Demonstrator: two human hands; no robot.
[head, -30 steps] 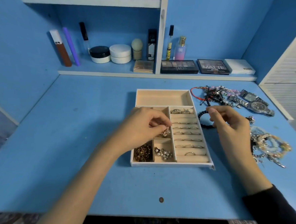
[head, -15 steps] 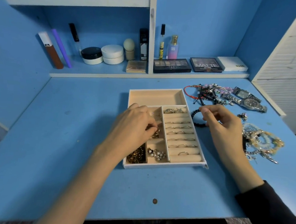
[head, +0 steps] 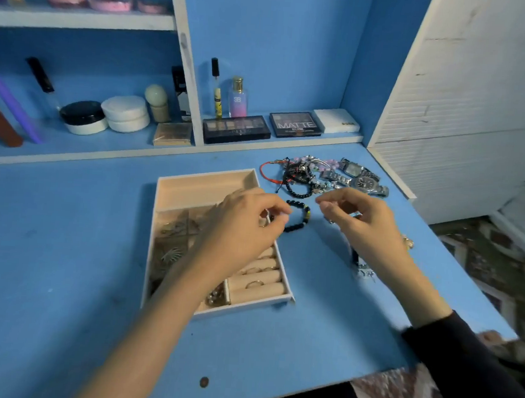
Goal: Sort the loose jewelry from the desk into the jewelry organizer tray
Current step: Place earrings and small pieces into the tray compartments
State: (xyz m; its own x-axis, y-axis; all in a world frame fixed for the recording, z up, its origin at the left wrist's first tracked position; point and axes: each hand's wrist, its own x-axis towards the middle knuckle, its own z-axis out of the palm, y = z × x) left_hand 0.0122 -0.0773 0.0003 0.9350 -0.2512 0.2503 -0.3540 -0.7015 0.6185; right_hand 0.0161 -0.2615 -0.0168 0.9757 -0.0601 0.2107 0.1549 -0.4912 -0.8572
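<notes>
The beige jewelry organizer tray (head: 156, 241) lies mid-desk. It holds rings on padded rolls (head: 258, 287) and earrings (head: 216, 295) at the front; its long back compartment is bare. My left hand (head: 243, 228) hovers over the tray's right side, fingertips pinched together beside a black bead bracelet (head: 301, 214) on the desk. Motion blur hides whether those fingertips hold anything. Right of the bracelet, my right hand (head: 365, 227) has curled fingers, thumb near the index tip. Loose bracelets (head: 298, 174) and watches (head: 363, 181) are heaped behind the hands.
More jewelry (head: 362, 271) peeks out under my right wrist. Eyeshadow palettes (head: 235, 128), jars (head: 125, 117) and bottles (head: 237, 99) stand on the back shelf. The desk's right edge (head: 467, 275) drops off beside a white louvred door (head: 465, 126).
My left hand has moved from the tray's middle earring compartments rightward over the ring rows, toward the black bead bracelet. My right hand has stayed beside the bracelet. The view has shifted right.
</notes>
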